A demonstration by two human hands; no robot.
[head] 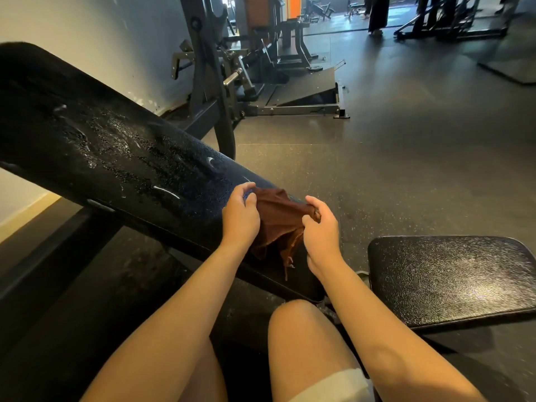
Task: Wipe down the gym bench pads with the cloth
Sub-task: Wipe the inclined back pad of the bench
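Note:
A long black back pad (121, 146) slants from the upper left down to the centre, its surface wet with droplets. A smaller black seat pad (452, 277) lies at the lower right. A brown cloth (275, 221) hangs bunched over the lower end of the back pad. My left hand (240, 216) grips the cloth's left edge with curled fingers. My right hand (319, 227) pinches its right edge. Frayed threads dangle from the cloth's bottom.
Grey weight machines (220, 68) stand behind the bench by the white wall. Dark rubber floor (406, 146) spreads to the right. A person's legs (377, 13) stand far back. My bare knee (295, 323) is below the bench.

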